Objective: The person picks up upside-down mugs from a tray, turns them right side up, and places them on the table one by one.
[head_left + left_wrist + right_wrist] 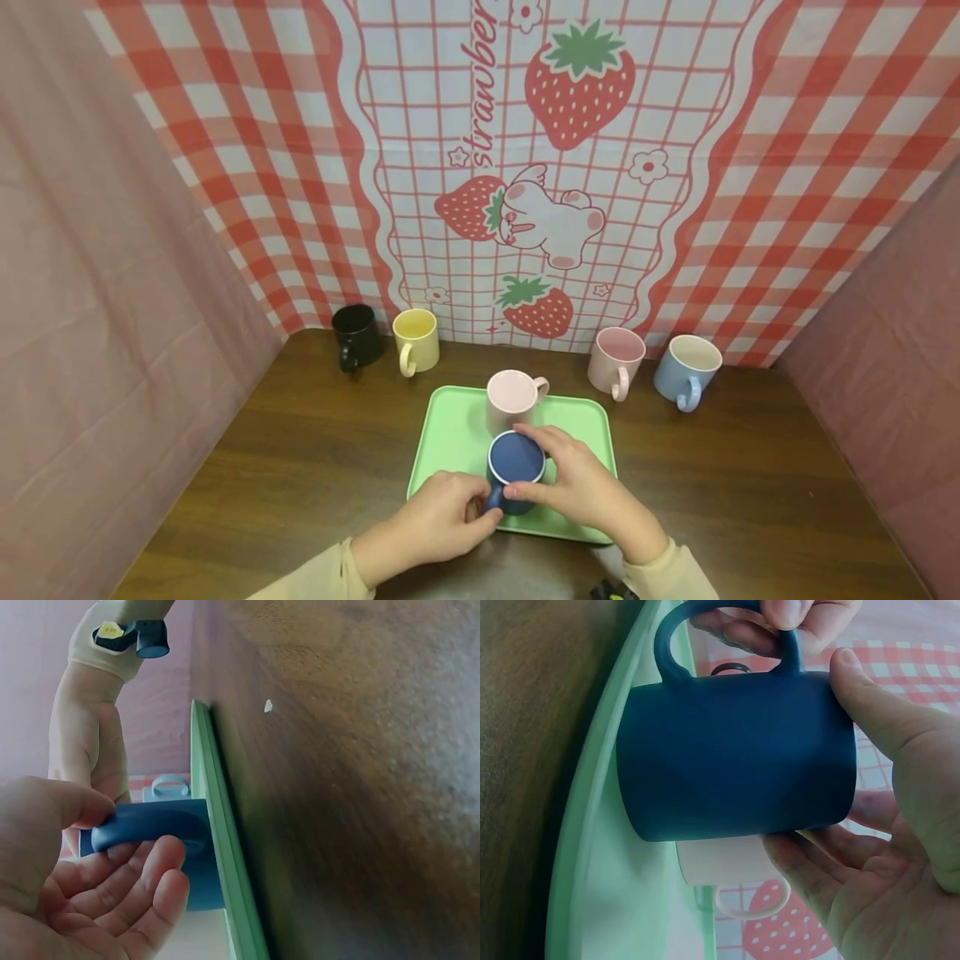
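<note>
A dark blue mug with a pale rim stands upright on the front part of a light green tray. My left hand pinches its handle between thumb and fingers, at the mug's front left side. From the right, my right hand grips the mug near its rim, thumb on the near side and fingers on the far side. In the right wrist view, the mug's base meets the tray. A pale pink mug stands just behind it on the tray, its handle pointing right.
At the back left of the wooden table stand a black mug and a yellow mug. A pink mug and a light blue mug stand at the back right. A checked strawberry cloth hangs behind them.
</note>
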Action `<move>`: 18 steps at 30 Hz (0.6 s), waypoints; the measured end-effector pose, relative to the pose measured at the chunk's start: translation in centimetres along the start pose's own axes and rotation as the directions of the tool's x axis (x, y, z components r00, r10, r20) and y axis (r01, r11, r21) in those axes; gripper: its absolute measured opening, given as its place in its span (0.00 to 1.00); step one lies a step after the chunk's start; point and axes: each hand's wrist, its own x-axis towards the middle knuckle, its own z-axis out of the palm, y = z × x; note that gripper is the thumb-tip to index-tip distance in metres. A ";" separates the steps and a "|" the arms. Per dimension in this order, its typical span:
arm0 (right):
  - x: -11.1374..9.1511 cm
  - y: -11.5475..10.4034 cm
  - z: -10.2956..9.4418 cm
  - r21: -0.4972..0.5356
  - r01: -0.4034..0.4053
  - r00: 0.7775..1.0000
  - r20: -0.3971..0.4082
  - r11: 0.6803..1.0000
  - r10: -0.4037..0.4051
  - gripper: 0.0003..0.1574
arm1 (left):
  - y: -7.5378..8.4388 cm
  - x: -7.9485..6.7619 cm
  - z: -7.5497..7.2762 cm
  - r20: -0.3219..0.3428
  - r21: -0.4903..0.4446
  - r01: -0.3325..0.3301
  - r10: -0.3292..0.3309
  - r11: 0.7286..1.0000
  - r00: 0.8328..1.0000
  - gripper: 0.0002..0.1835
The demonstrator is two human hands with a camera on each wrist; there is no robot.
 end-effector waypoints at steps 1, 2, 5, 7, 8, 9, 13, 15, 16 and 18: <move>0.0 0.0 0.0 -0.006 0.005 1.000 0.003 1.000 -0.005 0.51 | 0.1 0.0 0.1 -0.009 0.018 -0.006 0.006 1.000 1.000 0.15; -0.1 0.1 -0.1 -0.012 0.008 1.000 0.006 1.000 -0.007 0.51 | 0.1 0.1 0.1 -0.020 0.039 -0.013 0.013 0.999 1.000 0.16; -0.2 0.2 -0.2 -0.012 0.018 1.000 0.010 1.000 -0.018 0.49 | 0.2 0.1 0.1 -0.068 0.108 -0.028 0.036 0.994 0.997 0.16; -0.2 0.2 -0.3 -0.014 0.026 1.000 0.005 1.000 -0.026 0.49 | 0.2 0.1 0.0 -0.100 0.150 -0.032 0.047 0.988 0.994 0.15; -0.1 0.2 -0.3 -0.012 0.028 1.000 0.003 1.000 -0.028 0.48 | 0.2 0.2 0.0 -0.110 0.162 -0.033 0.051 0.986 0.993 0.15; -0.1 0.2 -0.4 -0.009 0.034 0.999 0.000 0.999 -0.034 0.48 | 0.2 0.2 -0.1 -0.117 0.176 -0.036 0.057 0.984 0.991 0.15; 0.0 0.2 -0.5 -0.005 0.039 0.999 -0.004 0.999 -0.039 0.48 | 0.1 0.3 -0.2 -0.107 0.219 -0.045 0.070 0.975 0.992 0.17; -0.1 0.2 -0.5 -0.008 0.035 0.999 -0.003 0.999 -0.035 0.49 | 0.2 0.3 -0.2 -0.090 0.242 -0.050 0.074 0.969 0.993 0.17; -0.1 0.2 -0.6 -0.008 0.030 1.000 -0.003 1.000 -0.030 0.49 | 0.2 0.3 -0.2 -0.082 0.253 -0.049 0.071 0.966 0.994 0.16; -0.1 0.2 -0.6 -0.007 0.021 1.000 -0.001 1.000 -0.021 0.49 | 0.4 0.4 -0.3 -0.068 0.276 -0.048 0.070 0.960 0.995 0.15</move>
